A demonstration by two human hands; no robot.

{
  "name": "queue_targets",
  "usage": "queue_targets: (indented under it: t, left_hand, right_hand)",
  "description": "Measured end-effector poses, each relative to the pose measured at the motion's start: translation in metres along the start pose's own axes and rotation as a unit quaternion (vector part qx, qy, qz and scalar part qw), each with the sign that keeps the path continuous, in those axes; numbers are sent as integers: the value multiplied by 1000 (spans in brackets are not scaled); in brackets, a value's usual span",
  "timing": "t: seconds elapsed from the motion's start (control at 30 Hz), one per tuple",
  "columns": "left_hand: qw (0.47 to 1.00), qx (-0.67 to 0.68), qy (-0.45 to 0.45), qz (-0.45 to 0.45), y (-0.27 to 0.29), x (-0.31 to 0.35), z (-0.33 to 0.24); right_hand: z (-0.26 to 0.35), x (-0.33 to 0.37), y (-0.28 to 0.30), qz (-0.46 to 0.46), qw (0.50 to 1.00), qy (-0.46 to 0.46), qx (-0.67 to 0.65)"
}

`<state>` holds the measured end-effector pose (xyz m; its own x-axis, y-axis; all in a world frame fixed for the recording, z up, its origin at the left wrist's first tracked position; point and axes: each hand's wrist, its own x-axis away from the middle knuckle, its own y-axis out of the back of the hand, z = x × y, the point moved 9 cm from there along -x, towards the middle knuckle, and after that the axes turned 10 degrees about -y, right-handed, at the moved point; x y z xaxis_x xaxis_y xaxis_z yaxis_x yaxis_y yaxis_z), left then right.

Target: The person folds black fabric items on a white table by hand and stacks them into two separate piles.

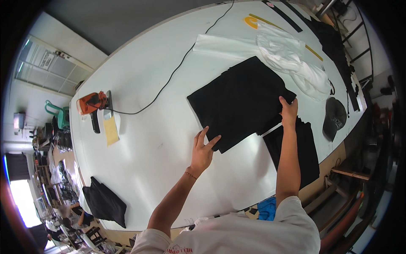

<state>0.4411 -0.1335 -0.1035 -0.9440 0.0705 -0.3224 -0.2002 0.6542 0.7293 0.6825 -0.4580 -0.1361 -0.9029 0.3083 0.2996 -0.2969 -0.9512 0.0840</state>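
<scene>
A folded piece of black cloth lies at an angle on the white table in front of me. At its near left corner is my left hand, with thumb and fingers spread and their tips touching the edge. My right hand grips the right edge, thumb on top and the other fingers mostly hidden underneath. Close to my right forearm, a second stack of folded black cloth sits near the table's front edge, partly covered by the arm.
Beyond the cloth lies a crumpled white fabric. An orange electric cutter stands at left, its black cord crossing the table, beside yellow paper. A dark cap is at right; more black cloth lies at front left.
</scene>
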Motion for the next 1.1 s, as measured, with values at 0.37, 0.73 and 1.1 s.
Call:
queue_targets:
  t: [0.37,0.73,1.1]
  left_hand:
    - [889,235,378,-108,-51,38,42]
    - [807,480,325,-114,-77,-24,14]
    - [898,263,351,-37,16,166,29]
  right_hand:
    - [9,27,17,-198,910,207,300]
    - [-5,171,-240,268,706,183,629]
    - [50,-41,-96,363,877,-135,284]
